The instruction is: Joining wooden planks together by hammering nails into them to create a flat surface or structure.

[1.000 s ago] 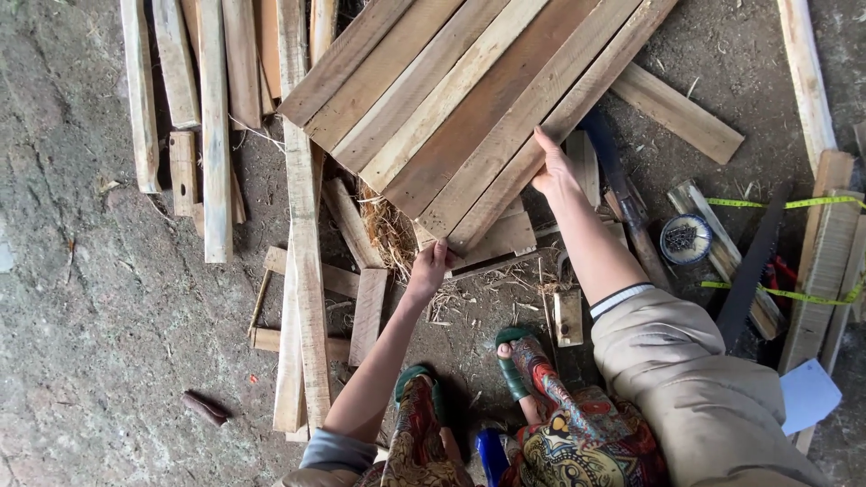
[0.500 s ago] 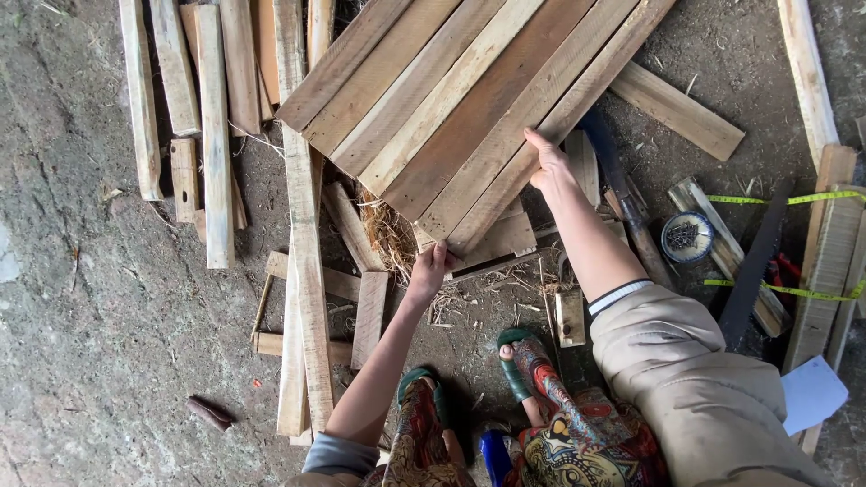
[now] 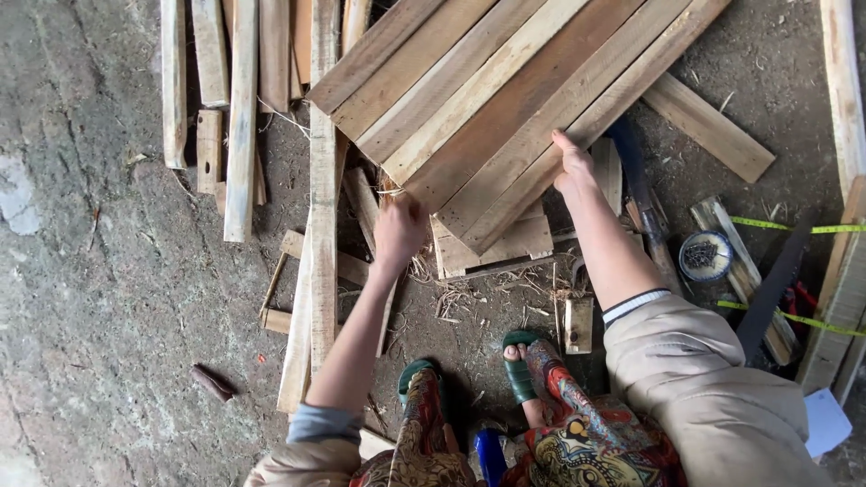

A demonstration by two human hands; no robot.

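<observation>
Rough concrete floor (image 3: pixel 108 298) w/ loose slats all round a wooden plank panel (image 3: pixel 505 99) lying diagonal, long axis lower-left to upper-right. Left hand (image 3: pixel 397 230) is curled under the panel's near-left corner; right hand (image 3: pixel 573 171) pinches its lower-right edge, thumb on top. Open floor lies left of the panel; nail tin (image 3: pixel 705 255) and yellow tape measure (image 3: pixel 794 225) crowd its right.

Plank panel (image 3: pixel 505 99): rough matt bare wood. Floor (image 3: pixel 99 298): rough grey concrete. Sandals (image 3: pixel 519 370): green plastic.

Left hand (image 3: pixel 400 230) now up against panel (image 3: pixel 505 108)
</observation>
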